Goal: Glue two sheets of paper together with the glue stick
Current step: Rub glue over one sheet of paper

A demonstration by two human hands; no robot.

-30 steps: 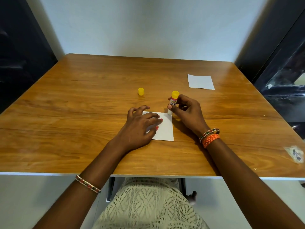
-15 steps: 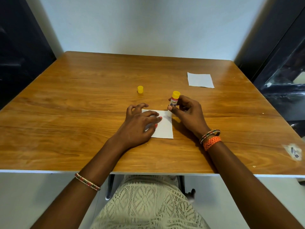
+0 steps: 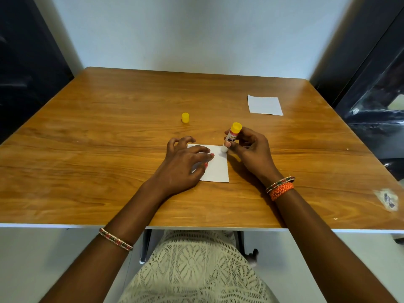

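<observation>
nothing here can truly be read. the white glue stick with the yellow end (image 3: 231,136), pinched in the right hand (image 3: 251,149), carries a label with a red band and dark lettering (too small and blurred to make out). a torn whitish sticker (image 3: 387,200) on the wooden table (image 3: 109,127) bears a dark smudged mark, illegible too.

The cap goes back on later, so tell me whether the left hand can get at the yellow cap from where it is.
Probably yes. The yellow cap stands alone on bare table just beyond the left hand, nothing between them; but that hand is pinning the near sheet.
</observation>
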